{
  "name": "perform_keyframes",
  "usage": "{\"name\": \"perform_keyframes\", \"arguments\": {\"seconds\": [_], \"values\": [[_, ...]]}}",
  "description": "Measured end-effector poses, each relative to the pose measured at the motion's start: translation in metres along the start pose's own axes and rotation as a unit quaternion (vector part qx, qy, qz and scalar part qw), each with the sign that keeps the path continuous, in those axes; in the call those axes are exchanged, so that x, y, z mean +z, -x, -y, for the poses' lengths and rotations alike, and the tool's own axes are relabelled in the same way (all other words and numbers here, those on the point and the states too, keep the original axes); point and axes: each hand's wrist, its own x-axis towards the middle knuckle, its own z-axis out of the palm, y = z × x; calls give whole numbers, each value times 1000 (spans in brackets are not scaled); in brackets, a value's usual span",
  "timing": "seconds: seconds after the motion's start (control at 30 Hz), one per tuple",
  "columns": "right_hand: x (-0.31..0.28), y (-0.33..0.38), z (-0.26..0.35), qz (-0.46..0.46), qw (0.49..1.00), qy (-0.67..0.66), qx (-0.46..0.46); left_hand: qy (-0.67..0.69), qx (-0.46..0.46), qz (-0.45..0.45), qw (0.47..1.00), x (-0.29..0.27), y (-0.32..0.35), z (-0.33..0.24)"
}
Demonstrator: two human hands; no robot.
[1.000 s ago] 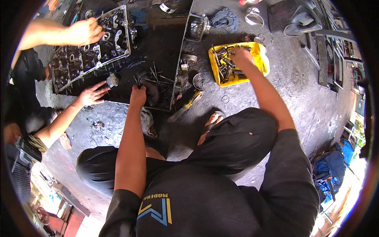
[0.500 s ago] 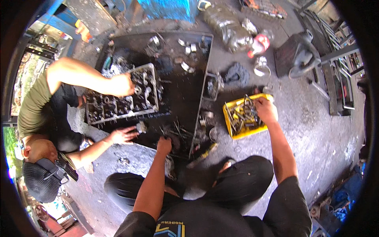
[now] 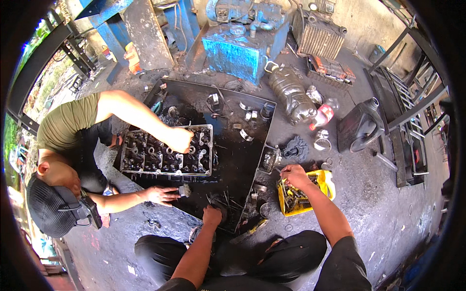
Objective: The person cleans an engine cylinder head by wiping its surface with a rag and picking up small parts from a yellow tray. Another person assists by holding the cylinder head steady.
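Yellow tub (image 3: pixel 300 210), springs (image 3: pixel 293 200) inside, beneath right hand (image 3: pixel 294 175)

Tray (image 3: pixel 238 153) at the hub, cylinder head (image 3: pixel 167 151) lying on it toward nine o'clock, rods (image 3: pixel 233 200) on it at five! Beyond the edge, springs (image 3: pixel 292 198) in the tub (image 3: pixel 298 212) at four, jug (image 3: pixel 357 127) at three, bottles (image 3: pixel 290 92) near two, machine (image 3: pixel 235 51) past twelve.

Daylight at left, rim patches overexposed, glare on co-worker's forearm (image 3: pixel 141 116), tray (image 3: pixel 233 167) dim, fisheye bowing, black vignette.
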Motion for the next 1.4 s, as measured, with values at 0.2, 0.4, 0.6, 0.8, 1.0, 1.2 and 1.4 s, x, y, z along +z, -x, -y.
{"name": "perform_keyframes", "arguments": {"seconds": [0.2, 0.4, 0.6, 0.8, 1.0, 1.2, 1.4], "values": [[23, -41, 53, 89, 994, 58, 13, 134, -112, -2, 985, -8, 10, -10], [10, -61, 203, 37, 978, -165, -123, 127, -92, 5, 988, -22, 13, -10], [-54, -72, 329, -83, 928, -236, -278, 153, -110, 11, 982, -42, 26, -24], [-29, -59, 202, -33, 972, -162, -166, 95, -46, 17, 994, -23, 13, -8], [-35, -5, 37, -22, 964, 217, -150, 130, -98, 10, 987, -27, 19, -17], [-106, 28, -34, -149, 948, 254, -119, 120, -97, -34, 987, -36, 24, -25], [-145, 36, -73, -235, 917, 314, -73, 60, -37, -33, 997, -9, 7, -1]]}}
